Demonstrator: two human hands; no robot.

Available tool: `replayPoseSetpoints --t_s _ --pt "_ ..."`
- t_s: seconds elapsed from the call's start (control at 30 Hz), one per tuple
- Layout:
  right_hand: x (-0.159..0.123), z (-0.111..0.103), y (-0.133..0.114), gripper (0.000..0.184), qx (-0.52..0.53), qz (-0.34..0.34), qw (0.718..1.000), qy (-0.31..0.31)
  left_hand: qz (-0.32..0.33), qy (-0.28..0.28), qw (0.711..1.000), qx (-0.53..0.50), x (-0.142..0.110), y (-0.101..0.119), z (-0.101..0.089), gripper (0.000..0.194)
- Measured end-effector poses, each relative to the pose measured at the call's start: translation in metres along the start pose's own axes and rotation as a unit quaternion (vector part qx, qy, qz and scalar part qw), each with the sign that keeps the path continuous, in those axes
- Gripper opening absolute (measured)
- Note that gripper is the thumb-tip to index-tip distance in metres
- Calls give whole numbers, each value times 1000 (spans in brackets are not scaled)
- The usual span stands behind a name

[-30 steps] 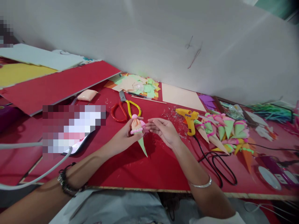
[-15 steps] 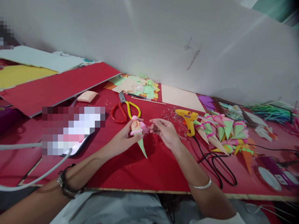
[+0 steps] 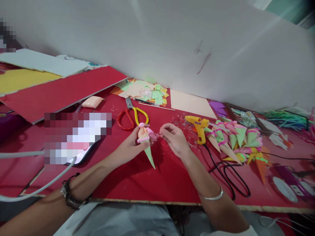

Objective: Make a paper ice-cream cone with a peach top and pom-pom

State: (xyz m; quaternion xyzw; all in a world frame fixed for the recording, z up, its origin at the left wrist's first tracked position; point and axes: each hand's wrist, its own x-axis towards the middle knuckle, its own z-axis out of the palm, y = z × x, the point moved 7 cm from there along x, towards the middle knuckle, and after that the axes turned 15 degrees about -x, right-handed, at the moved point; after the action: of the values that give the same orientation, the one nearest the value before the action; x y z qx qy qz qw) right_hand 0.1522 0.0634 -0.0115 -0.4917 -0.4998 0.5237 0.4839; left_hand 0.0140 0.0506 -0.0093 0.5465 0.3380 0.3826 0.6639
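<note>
My left hand (image 3: 128,146) is closed around a small paper ice-cream cone (image 3: 146,144): a green cone, a peach scoop, a pink frill and a pink ball on top. It is held upright just above the red table (image 3: 137,183). My right hand (image 3: 173,137) is right beside the cone, its fingers curled and pinched at the pink frill on the cone's right side. What the fingertips pinch is too small to make out.
Red-and-yellow scissors (image 3: 130,114) lie behind the cone. A yellow glue gun (image 3: 198,126) with a black cord (image 3: 228,177) lies to the right, beside a pile of finished paper cones (image 3: 233,139). Paper scraps (image 3: 145,90) and a peach sheet (image 3: 190,103) lie near the wall. A phone (image 3: 78,155) lies at left.
My right hand's fingers have curled from open into a pinch beside the cone's frill. My left hand has kept the cone in about the same place.
</note>
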Motion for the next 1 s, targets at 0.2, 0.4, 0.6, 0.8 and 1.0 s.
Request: replayPoseSetpoints --t_s 0.2,0.4,0.6,0.8,1.0 --pt "-2 4 1 10 -1 12 1000 -25 -36 58 997 -24 -3 8 -2 50" --pt "-1 -2 -2 8 -16 -7 1000 15 -44 80 993 -75 -4 10 -4 44" --pt "-3 7 0 12 6 16 999 -42 -80 98 972 -199 -3 0 -5 43" --pt "-2 4 -3 6 -14 -12 999 -34 -113 96 956 -253 -5 -1 -1 30" --pt "-2 9 3 11 -10 8 998 -65 -123 8 964 -237 -4 -10 6 40"
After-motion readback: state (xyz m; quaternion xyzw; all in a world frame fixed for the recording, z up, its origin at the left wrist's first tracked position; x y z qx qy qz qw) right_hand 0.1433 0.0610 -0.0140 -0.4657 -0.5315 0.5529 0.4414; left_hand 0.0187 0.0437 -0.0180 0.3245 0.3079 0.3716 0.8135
